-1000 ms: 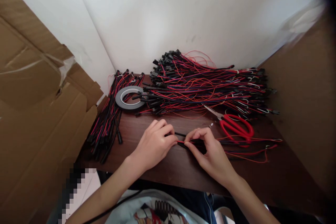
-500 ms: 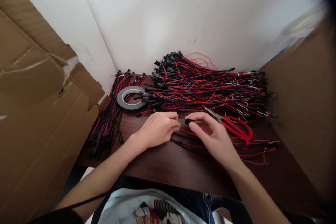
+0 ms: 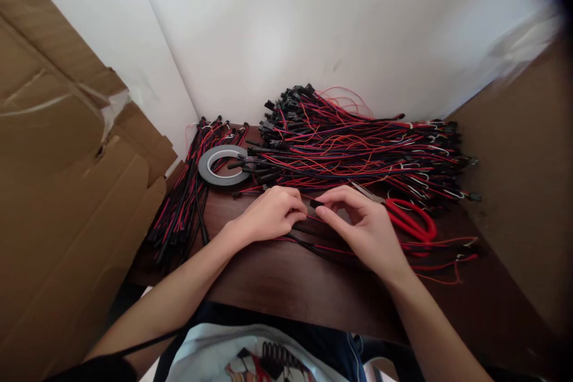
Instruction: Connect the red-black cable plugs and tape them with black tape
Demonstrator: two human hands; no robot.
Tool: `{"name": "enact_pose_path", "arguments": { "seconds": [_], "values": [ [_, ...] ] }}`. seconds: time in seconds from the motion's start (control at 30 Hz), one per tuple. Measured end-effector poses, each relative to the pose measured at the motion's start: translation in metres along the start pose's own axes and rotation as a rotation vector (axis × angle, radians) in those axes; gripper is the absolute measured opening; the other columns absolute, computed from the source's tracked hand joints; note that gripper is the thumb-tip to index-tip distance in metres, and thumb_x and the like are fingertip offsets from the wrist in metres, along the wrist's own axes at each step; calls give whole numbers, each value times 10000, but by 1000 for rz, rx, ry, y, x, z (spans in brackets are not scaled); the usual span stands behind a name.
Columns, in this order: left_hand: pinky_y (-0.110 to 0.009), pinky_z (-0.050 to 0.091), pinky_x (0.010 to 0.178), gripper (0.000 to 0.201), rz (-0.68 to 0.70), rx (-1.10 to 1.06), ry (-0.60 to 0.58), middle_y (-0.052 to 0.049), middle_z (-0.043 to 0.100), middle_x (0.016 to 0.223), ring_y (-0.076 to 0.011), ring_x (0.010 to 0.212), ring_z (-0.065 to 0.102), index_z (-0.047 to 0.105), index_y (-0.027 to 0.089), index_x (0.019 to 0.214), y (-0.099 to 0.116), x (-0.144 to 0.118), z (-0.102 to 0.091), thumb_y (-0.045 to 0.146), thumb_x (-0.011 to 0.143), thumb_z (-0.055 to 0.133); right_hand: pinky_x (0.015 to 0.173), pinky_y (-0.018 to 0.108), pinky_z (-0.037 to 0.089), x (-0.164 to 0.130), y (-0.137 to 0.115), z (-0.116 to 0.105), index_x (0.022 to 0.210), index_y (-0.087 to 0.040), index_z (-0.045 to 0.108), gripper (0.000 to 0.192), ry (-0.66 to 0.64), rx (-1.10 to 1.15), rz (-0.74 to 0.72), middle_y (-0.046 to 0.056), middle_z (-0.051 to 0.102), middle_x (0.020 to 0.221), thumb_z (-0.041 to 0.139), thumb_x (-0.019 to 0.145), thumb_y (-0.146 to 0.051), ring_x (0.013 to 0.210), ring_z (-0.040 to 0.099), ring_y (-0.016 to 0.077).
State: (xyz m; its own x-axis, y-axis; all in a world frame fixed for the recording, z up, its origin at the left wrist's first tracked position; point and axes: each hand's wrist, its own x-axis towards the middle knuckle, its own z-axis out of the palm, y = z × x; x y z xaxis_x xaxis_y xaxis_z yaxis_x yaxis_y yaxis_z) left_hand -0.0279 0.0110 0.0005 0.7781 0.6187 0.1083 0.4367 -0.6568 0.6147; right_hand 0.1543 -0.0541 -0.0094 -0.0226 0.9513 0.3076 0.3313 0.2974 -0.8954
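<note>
Currently, the right hand (image 3: 369, 231) pinches a small black piece (image 3: 316, 204) between the thumb and the index finger; the piece is located above the tabletop (image 3: 277, 280), between the two hands, and serves as the clock-face centre below. The left hand (image 3: 271, 213) is positioned at nine o'clock, just beside the piece, with its fingers curled in toward the thumb; whether they grip a wire cannot be determined, as the inner side is hidden. Loose red and black wires (image 3: 308, 245) pass beneath both hands and extend toward four o'clock. The large wire pile (image 3: 353, 152), with black connectors at its ends, lies between twelve and two o'clock, near the white wall (image 3: 277, 24). A grey tape roll (image 3: 206, 170) lies flat at ten o'clock, overlapping a smaller wire bundle (image 3: 174, 224) at nine o'clock. The red-handled scissors (image 3: 430, 227) are located at three o'clock, partly covered by the right hand. Cardboard panels border the tabletop: the left panel (image 3: 58, 191) at nine o'clock, the right panel (image 3: 514, 161) at three.
</note>
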Motion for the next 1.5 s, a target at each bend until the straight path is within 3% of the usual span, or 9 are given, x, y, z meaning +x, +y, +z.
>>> {"name": "enact_pose_path", "arguments": {
  "seconds": [0.2,0.57,0.83,1.5],
  "values": [
    [-216,405,614,132,-5,-23,39,-51,660,771,-125,676,578,734,106,749,-1,2,1,88,824,627,757,305,495,-6,3,11,858,-218,672,19,36,95,-13,35,629,917,661,852,-232,867,600,175],
    [-214,387,588,125,-73,-84,61,-39,655,751,-109,632,543,737,106,755,-1,3,3,86,808,626,706,321,492,-6,12,10,809,-195,717,110,100,-2,161,13,688,740,722,764,-294,707,624,175],
    [-208,373,564,117,-103,-90,84,-32,650,736,-103,615,531,739,114,755,1,3,5,90,797,633,734,352,506,-5,14,11,805,-187,735,174,97,-33,225,34,725,755,730,728,-342,724,655,205],
    [-208,385,563,127,-98,-107,109,-33,654,717,-101,599,531,744,110,751,0,3,5,89,784,623,741,351,492,-9,16,12,841,-188,726,179,121,-121,180,40,715,779,696,776,-352,732,645,207]
  ]
}}
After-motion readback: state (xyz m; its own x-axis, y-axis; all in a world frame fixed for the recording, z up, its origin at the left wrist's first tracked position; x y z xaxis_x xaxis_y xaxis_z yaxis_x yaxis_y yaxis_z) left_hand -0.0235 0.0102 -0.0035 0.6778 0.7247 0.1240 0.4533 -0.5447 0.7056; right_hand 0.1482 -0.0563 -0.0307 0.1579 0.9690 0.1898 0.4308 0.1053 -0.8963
